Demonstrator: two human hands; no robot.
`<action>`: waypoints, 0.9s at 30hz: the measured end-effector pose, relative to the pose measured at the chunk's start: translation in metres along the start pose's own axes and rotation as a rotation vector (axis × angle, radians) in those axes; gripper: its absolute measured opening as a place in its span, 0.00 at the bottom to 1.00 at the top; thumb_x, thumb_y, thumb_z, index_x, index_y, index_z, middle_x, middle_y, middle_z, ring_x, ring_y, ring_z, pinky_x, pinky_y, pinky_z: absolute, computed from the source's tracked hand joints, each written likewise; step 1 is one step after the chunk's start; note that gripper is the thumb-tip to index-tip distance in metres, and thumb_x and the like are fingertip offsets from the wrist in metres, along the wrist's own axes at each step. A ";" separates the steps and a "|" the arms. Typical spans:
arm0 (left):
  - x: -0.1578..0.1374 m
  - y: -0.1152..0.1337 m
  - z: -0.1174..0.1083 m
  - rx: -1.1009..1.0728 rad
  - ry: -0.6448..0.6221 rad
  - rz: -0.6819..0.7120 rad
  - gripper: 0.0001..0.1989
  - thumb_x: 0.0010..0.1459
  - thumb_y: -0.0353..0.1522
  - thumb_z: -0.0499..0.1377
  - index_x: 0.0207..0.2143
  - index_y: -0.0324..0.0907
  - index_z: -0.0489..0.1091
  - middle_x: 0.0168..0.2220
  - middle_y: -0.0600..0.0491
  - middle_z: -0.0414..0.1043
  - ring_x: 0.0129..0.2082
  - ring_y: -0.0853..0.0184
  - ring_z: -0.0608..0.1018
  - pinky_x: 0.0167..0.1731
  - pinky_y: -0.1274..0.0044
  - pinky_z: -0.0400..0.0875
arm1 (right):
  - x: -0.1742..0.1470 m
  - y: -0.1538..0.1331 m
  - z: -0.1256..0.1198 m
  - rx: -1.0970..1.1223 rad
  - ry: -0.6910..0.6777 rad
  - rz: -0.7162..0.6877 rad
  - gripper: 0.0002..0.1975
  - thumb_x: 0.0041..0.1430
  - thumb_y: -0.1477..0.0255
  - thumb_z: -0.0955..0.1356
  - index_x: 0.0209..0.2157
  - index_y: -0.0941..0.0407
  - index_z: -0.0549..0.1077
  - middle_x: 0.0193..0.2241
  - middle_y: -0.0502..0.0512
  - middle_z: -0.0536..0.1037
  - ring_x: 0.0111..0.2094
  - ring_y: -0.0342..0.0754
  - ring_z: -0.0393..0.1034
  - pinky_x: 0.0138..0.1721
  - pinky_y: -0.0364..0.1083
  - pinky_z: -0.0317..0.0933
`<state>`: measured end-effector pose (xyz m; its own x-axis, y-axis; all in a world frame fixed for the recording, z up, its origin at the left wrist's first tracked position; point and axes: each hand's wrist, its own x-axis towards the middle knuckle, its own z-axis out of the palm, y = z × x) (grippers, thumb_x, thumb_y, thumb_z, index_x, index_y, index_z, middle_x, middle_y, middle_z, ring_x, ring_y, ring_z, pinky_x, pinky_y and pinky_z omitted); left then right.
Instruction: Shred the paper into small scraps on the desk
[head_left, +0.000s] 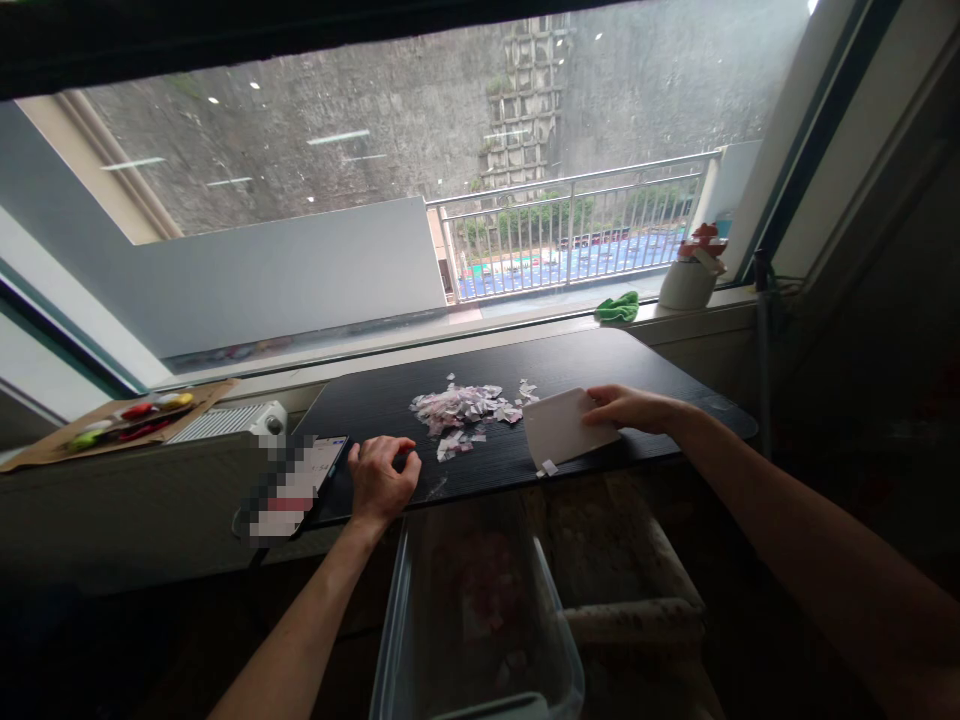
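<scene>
My right hand [619, 408] pinches a thin, stiff white card [556, 428] by its right side, tilted over the black tabletop [585, 360]. A few paper scraps [550, 467] lie at the card's lower edge, near the front of the table. To the card's left is a loose pile of small white and pinkish paper scraps [459, 407]. My left hand [382, 476] rests on the front left of the table, fingers curled in toward the thumb, nothing visible in them. Below the table edge stands a clear plastic bin [574, 660] with paper scraps inside.
A phone [298, 487], partly blurred out, lies at the table's left edge. A white sprayer bottle [688, 284] and a green cloth [617, 307] are on the windowsill. At left sits a radiator [225, 423] with brown paper and colourful items; a worn stool [630, 560] stands right of the bin.
</scene>
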<state>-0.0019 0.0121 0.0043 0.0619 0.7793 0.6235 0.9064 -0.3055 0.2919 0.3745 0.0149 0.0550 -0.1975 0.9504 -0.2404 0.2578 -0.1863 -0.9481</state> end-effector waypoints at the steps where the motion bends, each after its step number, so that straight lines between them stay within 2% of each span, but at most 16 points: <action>1: 0.000 0.000 0.000 -0.001 0.004 0.004 0.09 0.52 0.35 0.53 0.29 0.44 0.72 0.33 0.50 0.77 0.41 0.57 0.76 0.54 0.59 0.58 | -0.001 0.001 -0.001 -0.013 0.000 0.003 0.15 0.32 0.73 0.76 0.28 0.55 0.75 0.28 0.50 0.80 0.29 0.47 0.73 0.28 0.42 0.65; 10: 0.000 0.000 0.001 0.004 0.009 0.012 0.09 0.52 0.35 0.52 0.28 0.45 0.72 0.33 0.50 0.77 0.41 0.56 0.76 0.53 0.58 0.58 | -0.028 -0.001 -0.017 -0.015 0.021 -0.049 0.16 0.36 0.70 0.77 0.31 0.58 0.75 0.29 0.51 0.80 0.29 0.45 0.72 0.30 0.42 0.64; 18: 0.000 0.000 0.001 -0.002 0.021 0.015 0.08 0.52 0.34 0.53 0.28 0.45 0.72 0.33 0.50 0.77 0.41 0.56 0.75 0.53 0.58 0.58 | -0.036 -0.003 -0.020 0.016 0.187 -0.114 0.16 0.33 0.72 0.76 0.29 0.58 0.74 0.27 0.51 0.79 0.27 0.45 0.71 0.28 0.42 0.63; 22: 0.000 0.000 0.001 -0.013 0.026 0.008 0.07 0.51 0.34 0.53 0.28 0.45 0.71 0.33 0.50 0.77 0.41 0.56 0.75 0.54 0.58 0.57 | -0.022 -0.003 0.000 0.096 0.365 -0.204 0.14 0.36 0.73 0.74 0.30 0.56 0.73 0.26 0.50 0.78 0.26 0.44 0.70 0.27 0.42 0.63; 27: -0.002 0.003 0.000 -0.022 0.003 -0.008 0.05 0.51 0.32 0.55 0.28 0.45 0.71 0.33 0.51 0.77 0.42 0.57 0.75 0.56 0.57 0.55 | 0.006 -0.006 0.050 0.042 0.431 -0.290 0.10 0.41 0.73 0.71 0.30 0.55 0.70 0.25 0.49 0.75 0.25 0.43 0.69 0.28 0.43 0.64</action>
<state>0.0011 0.0098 0.0043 0.0532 0.7805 0.6229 0.8976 -0.3108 0.3127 0.3249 0.0098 0.0490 0.1540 0.9791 0.1326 0.2106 0.0985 -0.9726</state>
